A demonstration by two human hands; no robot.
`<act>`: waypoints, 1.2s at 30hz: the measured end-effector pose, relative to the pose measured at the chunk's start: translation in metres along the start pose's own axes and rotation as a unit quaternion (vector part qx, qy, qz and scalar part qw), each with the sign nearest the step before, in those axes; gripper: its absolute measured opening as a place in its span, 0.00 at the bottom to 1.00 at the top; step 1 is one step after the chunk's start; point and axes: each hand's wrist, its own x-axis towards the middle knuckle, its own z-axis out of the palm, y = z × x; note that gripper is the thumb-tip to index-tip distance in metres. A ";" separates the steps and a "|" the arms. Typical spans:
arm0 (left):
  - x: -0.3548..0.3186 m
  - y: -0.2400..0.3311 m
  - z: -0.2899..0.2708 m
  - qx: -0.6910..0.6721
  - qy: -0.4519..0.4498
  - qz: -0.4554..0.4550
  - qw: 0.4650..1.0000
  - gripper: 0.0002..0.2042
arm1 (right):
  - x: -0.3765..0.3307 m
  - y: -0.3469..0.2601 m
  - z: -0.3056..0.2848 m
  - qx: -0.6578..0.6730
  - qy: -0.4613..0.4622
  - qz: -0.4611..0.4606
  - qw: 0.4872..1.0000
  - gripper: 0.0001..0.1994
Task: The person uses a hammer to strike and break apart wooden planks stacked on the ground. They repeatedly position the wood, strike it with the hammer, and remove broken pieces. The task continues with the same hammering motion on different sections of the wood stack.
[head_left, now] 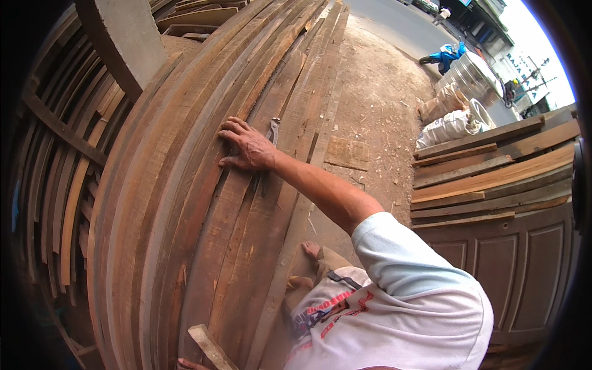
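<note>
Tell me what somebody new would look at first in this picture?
Probably the right hand, spread on the long brown planks left of the middle. Just above its wrist in the picture, a small metal tool lies on them. Then the eye might jump to the bright blue motorbike at upper right.

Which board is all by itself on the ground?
The short, flat board lying on the dirt, just right of the pile under the right hand. The pile's boards are long and side by side.

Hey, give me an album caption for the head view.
Right hand laid on long wooden planks, a metal tool beside the wrist.
</note>
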 end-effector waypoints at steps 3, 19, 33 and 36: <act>-0.012 0.007 -0.010 -0.004 0.010 -0.025 1.000 0.43 | 0.000 0.001 0.005 -0.012 0.006 -0.005 1.000 0.41; 0.056 -0.052 0.056 0.023 0.208 -0.001 0.978 0.37 | 0.006 -0.008 0.006 -0.030 0.014 -0.028 0.999 0.40; 0.037 -0.030 0.031 -0.069 0.178 0.031 0.981 0.40 | 0.010 0.000 0.009 -0.021 0.038 -0.041 0.998 0.38; 0.036 -0.036 0.021 -0.179 0.178 0.054 0.966 0.39 | 0.010 0.010 0.013 -0.034 0.058 -0.073 0.995 0.37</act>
